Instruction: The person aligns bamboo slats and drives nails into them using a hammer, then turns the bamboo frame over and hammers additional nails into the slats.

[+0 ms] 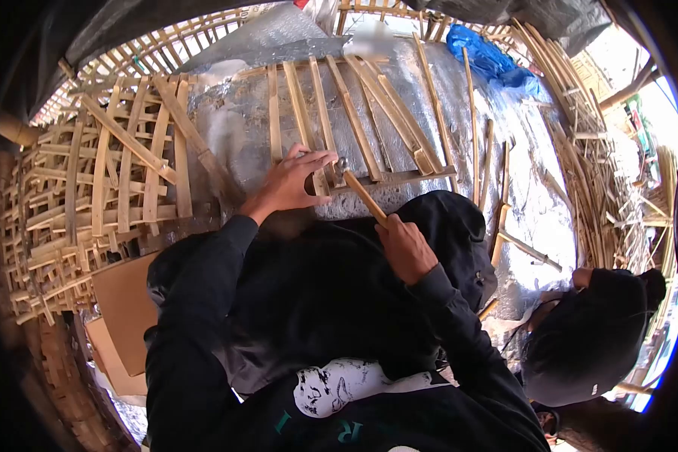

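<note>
My right hand [407,247] is closed round the wooden handle of a hammer [366,199]. The hammer's metal head, at the handle's far end, is close to the fingertips of my left hand [288,182]. Curved around the lower end of a bamboo slat [321,183], my left hand has its thumb at the near end and its fingers across the slat farther up. This slat and several others run away from me, their near ends along a bamboo crosspiece [418,177]. Part of the slat is hidden under my left fingers.
A woven bamboo lattice [102,173] spreads out at the left, above a cardboard box [128,309]. Loose bamboo strips [471,120] lie on the shiny silver sheet [241,113]. Blue plastic [493,60] is at the back right. A person in a dark cap [587,339] is close by at the right.
</note>
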`<state>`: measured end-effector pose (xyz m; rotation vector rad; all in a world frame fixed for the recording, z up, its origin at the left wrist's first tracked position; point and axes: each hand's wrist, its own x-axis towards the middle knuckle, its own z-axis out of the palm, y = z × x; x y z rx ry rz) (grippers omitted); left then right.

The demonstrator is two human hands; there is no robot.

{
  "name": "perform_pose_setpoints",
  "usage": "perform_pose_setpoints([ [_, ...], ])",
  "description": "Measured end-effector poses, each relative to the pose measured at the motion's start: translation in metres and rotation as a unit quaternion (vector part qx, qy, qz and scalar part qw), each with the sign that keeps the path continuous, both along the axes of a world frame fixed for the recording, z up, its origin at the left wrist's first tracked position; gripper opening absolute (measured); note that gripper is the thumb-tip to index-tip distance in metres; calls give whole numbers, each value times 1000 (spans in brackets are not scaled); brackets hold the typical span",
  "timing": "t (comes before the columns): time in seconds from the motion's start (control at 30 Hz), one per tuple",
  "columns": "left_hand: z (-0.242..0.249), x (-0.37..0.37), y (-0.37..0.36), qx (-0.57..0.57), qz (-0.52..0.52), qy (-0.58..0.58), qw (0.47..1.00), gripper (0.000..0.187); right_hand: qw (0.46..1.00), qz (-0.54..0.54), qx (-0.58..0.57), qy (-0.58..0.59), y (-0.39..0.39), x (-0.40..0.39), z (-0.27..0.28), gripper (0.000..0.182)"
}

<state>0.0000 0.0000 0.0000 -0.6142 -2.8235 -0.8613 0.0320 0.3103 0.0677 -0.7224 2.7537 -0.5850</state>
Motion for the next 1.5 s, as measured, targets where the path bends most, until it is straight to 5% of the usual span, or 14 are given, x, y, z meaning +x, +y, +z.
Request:
perform_pose_setpoints([
  [0.27, 3, 0, 5, -28, 34, 4, 999, 91, 996, 10, -71, 53, 3, 5, -4, 29],
  [0.6, 19, 6, 11, -25, 24, -11, 999, 92, 998, -44, -44, -25, -2, 7, 1, 31],
  [0.7, 12, 5, 10, -29, 38, -5, 999, 91, 996, 6, -66, 55, 3, -1, -7, 31],
  [1.33, 18, 9, 14, -61, 28, -19, 998, 91, 997, -44, -52, -30, 7, 9, -23, 30],
  [1.5, 8, 13, 10, -50, 26, 16, 998, 89, 983, -11, -180, 30, 8, -39, -14, 29],
])
